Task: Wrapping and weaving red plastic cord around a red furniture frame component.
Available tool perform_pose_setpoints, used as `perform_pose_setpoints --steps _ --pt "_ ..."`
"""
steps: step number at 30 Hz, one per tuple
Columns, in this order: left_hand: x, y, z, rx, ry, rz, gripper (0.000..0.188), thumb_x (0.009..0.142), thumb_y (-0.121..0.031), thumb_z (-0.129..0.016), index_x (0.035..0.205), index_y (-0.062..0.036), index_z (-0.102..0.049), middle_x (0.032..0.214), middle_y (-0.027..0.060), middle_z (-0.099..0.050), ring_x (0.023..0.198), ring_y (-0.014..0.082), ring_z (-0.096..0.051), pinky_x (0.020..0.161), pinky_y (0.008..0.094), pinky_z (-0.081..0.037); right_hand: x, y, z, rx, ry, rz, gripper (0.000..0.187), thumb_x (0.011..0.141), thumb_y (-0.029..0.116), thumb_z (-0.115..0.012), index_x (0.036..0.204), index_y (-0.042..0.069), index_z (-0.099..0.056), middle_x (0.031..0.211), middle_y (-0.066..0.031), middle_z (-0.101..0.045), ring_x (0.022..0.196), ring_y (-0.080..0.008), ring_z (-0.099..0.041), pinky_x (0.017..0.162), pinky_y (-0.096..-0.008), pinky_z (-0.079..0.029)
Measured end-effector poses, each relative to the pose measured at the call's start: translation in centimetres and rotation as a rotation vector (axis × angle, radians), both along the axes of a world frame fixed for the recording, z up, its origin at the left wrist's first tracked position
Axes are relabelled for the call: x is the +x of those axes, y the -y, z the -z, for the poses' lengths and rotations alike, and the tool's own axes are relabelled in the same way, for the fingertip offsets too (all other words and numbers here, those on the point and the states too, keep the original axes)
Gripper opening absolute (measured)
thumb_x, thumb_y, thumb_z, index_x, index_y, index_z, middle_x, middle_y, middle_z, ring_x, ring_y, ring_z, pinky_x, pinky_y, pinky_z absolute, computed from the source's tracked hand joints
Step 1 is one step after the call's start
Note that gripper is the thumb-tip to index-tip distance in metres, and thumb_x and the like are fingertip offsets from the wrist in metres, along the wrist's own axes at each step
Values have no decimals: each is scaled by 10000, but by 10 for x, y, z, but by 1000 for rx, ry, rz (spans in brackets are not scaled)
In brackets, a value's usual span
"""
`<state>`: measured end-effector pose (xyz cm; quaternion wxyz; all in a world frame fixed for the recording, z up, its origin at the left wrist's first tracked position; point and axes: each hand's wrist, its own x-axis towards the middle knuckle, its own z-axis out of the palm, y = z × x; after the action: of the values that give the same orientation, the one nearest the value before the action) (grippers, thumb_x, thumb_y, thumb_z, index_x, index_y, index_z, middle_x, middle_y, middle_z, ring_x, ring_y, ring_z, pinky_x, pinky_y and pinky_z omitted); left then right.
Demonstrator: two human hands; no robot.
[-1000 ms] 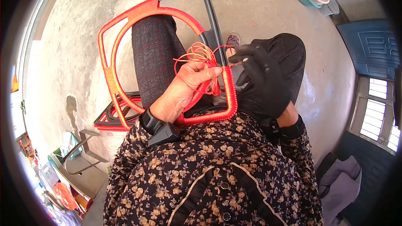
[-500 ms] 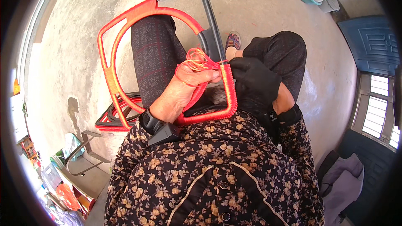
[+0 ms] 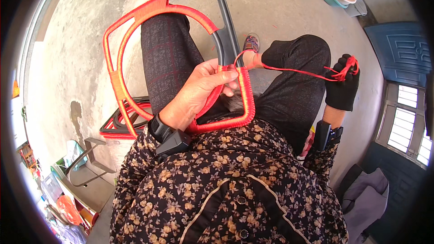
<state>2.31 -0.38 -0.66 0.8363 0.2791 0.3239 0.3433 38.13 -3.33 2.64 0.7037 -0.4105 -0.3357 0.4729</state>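
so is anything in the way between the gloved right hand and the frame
Nothing visible blocks the way from the right hand to the red-and-black frame: only the red cord spans the gap, with the right leg behind it. The left hand holds the frame near where the cord meets it.

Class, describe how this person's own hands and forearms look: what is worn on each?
The left hand is ungloved; the right hand wears a black glove. On each forearm sits a boxy black device on a black strap. The dark sleeves carry a tan flower print.
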Motion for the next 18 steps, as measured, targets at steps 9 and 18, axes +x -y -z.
perform_pose_setpoints --steps 9,18 --pt "4 -1 1 -46 -56 18 117 858 -113 -664 915 -32 -602 672 8 -580 477 67 -507 391 197 -384 -108 -15 23 403 1419 -372 195 818 49 -591 1007 39 -639 928 -122 -649 856 -258 -630 713 -342 -503" --pt "6 1 -7 -46 -94 -29 140 850 -124 -680 913 -30 -598 655 -4 -568 424 61 -461 369 202 -354 -103 -12 14 -42 926 -598 179 914 94 -501 1048 24 -595 782 -46 -603 602 -145 -507 548 -266 -399"
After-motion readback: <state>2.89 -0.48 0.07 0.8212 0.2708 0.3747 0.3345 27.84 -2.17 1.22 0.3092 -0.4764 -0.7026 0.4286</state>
